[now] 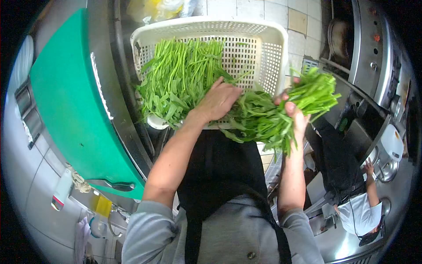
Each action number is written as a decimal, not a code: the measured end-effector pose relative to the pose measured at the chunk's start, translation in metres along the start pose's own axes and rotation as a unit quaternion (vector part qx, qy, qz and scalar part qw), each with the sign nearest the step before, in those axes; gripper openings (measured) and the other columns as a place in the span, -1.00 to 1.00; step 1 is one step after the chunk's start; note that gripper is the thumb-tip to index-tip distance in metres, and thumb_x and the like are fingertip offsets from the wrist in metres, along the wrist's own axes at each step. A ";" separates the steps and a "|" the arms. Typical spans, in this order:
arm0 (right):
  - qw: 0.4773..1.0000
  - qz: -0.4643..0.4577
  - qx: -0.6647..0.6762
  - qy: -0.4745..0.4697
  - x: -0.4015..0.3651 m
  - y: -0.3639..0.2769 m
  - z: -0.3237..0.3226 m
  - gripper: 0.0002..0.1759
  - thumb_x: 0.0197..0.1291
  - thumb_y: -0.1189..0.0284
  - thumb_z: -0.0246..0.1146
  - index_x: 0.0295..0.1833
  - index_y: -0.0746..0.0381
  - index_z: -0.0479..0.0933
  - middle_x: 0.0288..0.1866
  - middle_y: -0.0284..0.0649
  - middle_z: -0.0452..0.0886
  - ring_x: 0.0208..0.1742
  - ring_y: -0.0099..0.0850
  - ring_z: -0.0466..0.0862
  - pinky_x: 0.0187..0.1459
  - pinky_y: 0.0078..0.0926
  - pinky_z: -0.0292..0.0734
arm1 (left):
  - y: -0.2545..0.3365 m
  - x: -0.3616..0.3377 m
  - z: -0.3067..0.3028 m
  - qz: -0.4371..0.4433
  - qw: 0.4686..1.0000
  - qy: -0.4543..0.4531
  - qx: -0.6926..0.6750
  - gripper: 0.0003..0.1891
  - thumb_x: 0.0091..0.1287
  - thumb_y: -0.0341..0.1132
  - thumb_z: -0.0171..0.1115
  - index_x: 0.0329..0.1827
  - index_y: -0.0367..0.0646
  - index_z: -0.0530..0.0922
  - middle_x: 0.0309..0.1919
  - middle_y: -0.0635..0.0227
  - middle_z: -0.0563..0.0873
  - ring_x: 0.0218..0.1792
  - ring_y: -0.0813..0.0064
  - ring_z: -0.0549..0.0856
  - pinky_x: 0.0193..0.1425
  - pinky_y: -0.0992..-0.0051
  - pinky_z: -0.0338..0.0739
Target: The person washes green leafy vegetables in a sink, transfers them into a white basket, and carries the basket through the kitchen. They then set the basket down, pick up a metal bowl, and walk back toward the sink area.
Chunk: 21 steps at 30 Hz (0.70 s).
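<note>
The right hand [299, 119] curls round a bunch of greens [314, 91], stems jutting past the fingers, leaves hiding the basket's [273, 46] near right corner. The left hand [216, 101] reaches over the near edge among leaves; its grip I cannot tell. More greens [182, 66] fill the left half. Beyond: a green surface [72, 88] leftward, tiles [250, 8], a person [351, 213] rightward.
</note>
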State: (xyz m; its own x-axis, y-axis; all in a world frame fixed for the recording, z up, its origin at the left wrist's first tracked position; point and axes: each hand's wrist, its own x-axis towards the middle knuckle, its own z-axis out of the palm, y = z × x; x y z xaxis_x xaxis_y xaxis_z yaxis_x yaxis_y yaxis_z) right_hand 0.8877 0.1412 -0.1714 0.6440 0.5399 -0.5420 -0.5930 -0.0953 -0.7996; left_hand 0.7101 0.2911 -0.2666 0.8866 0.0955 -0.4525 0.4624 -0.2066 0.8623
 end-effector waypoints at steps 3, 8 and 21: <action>0.992 -0.040 0.116 -0.041 0.003 -0.024 -0.018 -0.16 0.07 0.43 0.44 0.48 0.17 0.25 -0.12 -0.30 0.52 -0.14 -0.41 0.57 -0.07 -0.29 0.61 | -0.012 -0.018 0.020 -0.003 0.982 0.017 0.189 -0.62 0.52 -0.15 -0.05 0.19 -0.04 0.67 -0.03 0.20 0.75 0.32 0.17 0.55 0.65 -0.04 0.02; 0.991 -0.070 0.111 0.023 0.005 -0.058 -0.041 -0.21 0.03 0.38 0.38 0.42 0.14 0.28 -0.24 -0.28 0.49 -0.23 -0.40 0.53 -0.12 -0.34 0.54 | 0.026 -0.009 0.019 -0.025 0.977 0.188 -0.097 -0.69 0.46 -0.18 0.19 0.16 -0.09 0.65 0.11 0.23 0.72 0.38 0.20 0.52 0.63 -0.03 0.04; 0.996 -0.042 0.066 0.030 -0.009 -0.025 0.000 -0.19 0.04 0.44 0.46 0.43 0.23 0.32 -0.17 -0.23 0.55 -0.20 -0.39 0.59 -0.11 -0.43 0.57 | 0.123 -0.014 0.052 0.119 0.945 0.177 -0.247 -0.39 0.60 0.01 -0.05 0.47 -0.35 0.29 0.32 -0.17 0.47 0.38 -0.06 0.46 0.49 0.17 0.32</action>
State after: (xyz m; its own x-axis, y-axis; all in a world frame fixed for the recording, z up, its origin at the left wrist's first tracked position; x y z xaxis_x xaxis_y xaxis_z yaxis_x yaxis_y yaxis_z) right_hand 0.8964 0.1384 -0.1466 0.7198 0.4899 -0.4919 -0.5913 0.0614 -0.8041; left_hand 0.7542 0.2139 -0.1660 0.8740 0.4412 -0.2037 0.1214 0.2077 0.9706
